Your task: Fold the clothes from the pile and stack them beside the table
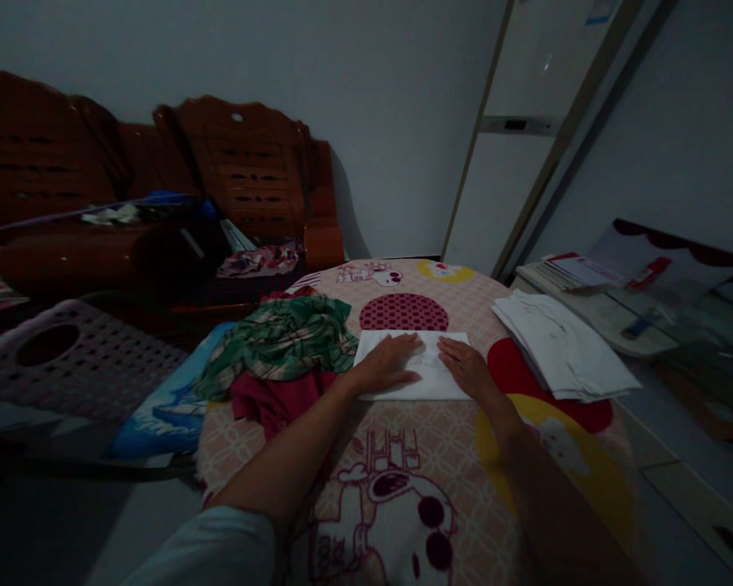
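A folded white cloth (428, 340) lies flat on the round table's patterned cover (403, 464). My left hand (388, 362) rests palm down on the left part of it, fingers stretched out. On its right part my right hand (466, 366) also lies flat with straight fingers. Neither hand holds anything. Just left of my left hand sits a heap of crumpled clothes, green plaid (281, 338) on top and dark red (274, 399) beneath.
A stack of folded white cloths (562, 346) lies at the table's right edge. Brown plastic chairs (250, 171) stand behind, a pale perforated stool (67, 358) at left. A low shelf with papers (586, 273) is on the right, beside a white fridge (525, 122).
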The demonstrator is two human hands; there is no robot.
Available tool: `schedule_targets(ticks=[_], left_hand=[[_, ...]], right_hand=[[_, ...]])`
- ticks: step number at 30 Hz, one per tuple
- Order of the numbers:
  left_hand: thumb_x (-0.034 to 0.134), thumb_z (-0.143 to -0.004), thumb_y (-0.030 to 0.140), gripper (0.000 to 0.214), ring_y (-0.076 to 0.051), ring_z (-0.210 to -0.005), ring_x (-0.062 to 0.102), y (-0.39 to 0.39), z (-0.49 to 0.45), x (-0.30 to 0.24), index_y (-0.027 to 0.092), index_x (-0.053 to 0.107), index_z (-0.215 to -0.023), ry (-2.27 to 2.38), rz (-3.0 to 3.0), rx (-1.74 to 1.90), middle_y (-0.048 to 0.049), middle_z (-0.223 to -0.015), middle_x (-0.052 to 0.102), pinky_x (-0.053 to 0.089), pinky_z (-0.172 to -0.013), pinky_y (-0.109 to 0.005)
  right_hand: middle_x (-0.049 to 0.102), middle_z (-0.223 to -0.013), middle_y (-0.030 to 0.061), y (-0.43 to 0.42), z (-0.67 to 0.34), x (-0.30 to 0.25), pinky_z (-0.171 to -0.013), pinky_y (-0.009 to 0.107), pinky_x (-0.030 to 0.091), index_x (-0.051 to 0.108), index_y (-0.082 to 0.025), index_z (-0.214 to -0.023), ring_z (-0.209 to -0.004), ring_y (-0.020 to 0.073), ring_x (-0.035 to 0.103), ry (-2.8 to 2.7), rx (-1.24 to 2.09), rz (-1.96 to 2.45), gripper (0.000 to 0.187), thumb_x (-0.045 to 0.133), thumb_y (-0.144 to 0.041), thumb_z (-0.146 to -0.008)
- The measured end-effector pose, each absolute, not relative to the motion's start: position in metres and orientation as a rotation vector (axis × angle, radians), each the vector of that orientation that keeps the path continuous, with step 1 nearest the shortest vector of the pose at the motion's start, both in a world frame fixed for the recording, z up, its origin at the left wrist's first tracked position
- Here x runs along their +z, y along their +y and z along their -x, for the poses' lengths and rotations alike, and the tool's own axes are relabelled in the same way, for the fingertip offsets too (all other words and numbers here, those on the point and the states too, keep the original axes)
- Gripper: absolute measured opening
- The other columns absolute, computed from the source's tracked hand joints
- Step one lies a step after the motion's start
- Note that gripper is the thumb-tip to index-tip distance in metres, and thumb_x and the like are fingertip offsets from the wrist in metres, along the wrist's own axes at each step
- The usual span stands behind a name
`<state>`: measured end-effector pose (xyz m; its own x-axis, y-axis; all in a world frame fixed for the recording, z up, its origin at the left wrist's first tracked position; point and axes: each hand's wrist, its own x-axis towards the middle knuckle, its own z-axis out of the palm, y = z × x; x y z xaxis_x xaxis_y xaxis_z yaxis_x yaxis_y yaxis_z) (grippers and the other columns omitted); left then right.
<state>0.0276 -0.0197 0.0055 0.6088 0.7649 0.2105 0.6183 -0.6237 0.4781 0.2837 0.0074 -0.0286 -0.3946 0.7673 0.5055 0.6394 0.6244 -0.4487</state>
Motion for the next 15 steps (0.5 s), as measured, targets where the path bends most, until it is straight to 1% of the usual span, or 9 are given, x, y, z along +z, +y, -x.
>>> schedule_targets(ticks=[2, 3, 5, 8, 10, 13, 15], left_hand=[[0.051, -0.091, 0.057, 0.07, -0.023, -0.144, 0.034, -0.018, -0.026, 0.008, 0.022, 0.034, -0.15, 1.197, -2.422, 0.743, -0.0104, -0.156, 0.036, 0.024, -0.12, -0.041], [0.049, -0.092, 0.056, 0.07, -0.023, -0.144, 0.034, -0.017, -0.026, 0.009, 0.02, 0.034, -0.15, 1.241, -2.404, 0.818, -0.0112, -0.155, 0.036, 0.026, -0.119, -0.04], [0.047, -0.093, 0.055, 0.069, -0.024, -0.145, 0.031, -0.015, -0.024, 0.01, 0.019, 0.034, -0.15, 1.29, -2.418, 0.843, -0.0126, -0.156, 0.034, 0.025, -0.119, -0.042], [0.044, -0.094, 0.057, 0.07, -0.029, -0.147, 0.025, -0.015, -0.024, 0.006, 0.019, 0.033, -0.151, 1.266, -2.519, 0.564, -0.0148, -0.158, 0.03, 0.019, -0.119, -0.05], [0.044, -0.093, 0.06, 0.072, -0.031, -0.148, 0.021, -0.016, -0.025, 0.003, 0.018, 0.033, -0.151, 1.262, -2.555, 0.386, -0.0158, -0.158, 0.028, 0.016, -0.119, -0.054], [0.042, -0.094, 0.06, 0.072, -0.029, -0.149, 0.018, -0.016, -0.027, 0.0, 0.018, 0.031, -0.151, 1.284, -2.561, 0.329, -0.0155, -0.158, 0.027, 0.014, -0.119, -0.054], [0.041, -0.094, 0.059, 0.069, -0.029, -0.149, 0.02, -0.016, -0.026, 0.0, 0.02, 0.033, -0.151, 1.272, -2.543, 0.362, -0.0144, -0.158, 0.029, 0.014, -0.119, -0.054]], right_hand=[[0.067, -0.124, 0.0156, 0.008, -0.284, -0.029, -0.104, 0.046, 0.048, 0.072, -0.014, -0.114, -0.116, 0.0264, 0.063, -2.155, 0.235, 1.094, 0.039, 0.048, -0.035, -0.093], [0.067, -0.124, 0.0152, 0.008, -0.284, -0.029, -0.104, 0.046, 0.048, 0.072, -0.014, -0.114, -0.116, 0.0264, 0.063, -2.156, 0.24, 1.095, 0.038, 0.048, -0.035, -0.093], [0.067, -0.125, 0.0136, 0.008, -0.284, -0.029, -0.105, 0.047, 0.047, 0.072, -0.017, -0.115, -0.117, 0.0262, 0.062, -2.149, 0.253, 1.102, 0.037, 0.049, -0.034, -0.093], [0.067, -0.125, 0.0117, 0.008, -0.283, -0.029, -0.105, 0.048, 0.046, 0.072, -0.019, -0.115, -0.118, 0.026, 0.062, -2.14, 0.268, 1.113, 0.035, 0.049, -0.033, -0.092], [0.067, -0.125, 0.0125, 0.007, -0.283, -0.029, -0.105, 0.048, 0.046, 0.072, -0.018, -0.115, -0.117, 0.0264, 0.062, -2.14, 0.269, 1.122, 0.036, 0.049, -0.034, -0.092], [0.068, -0.124, 0.013, 0.006, -0.281, -0.027, -0.105, 0.047, 0.047, 0.073, -0.018, -0.113, -0.117, 0.0269, 0.062, -2.141, 0.282, 1.125, 0.037, 0.049, -0.035, -0.092], [0.069, -0.122, 0.012, 0.005, -0.281, -0.024, -0.104, 0.047, 0.047, 0.073, -0.019, -0.112, -0.115, 0.0266, 0.063, -2.098, 0.281, 1.132, 0.036, 0.049, -0.037, -0.091]])
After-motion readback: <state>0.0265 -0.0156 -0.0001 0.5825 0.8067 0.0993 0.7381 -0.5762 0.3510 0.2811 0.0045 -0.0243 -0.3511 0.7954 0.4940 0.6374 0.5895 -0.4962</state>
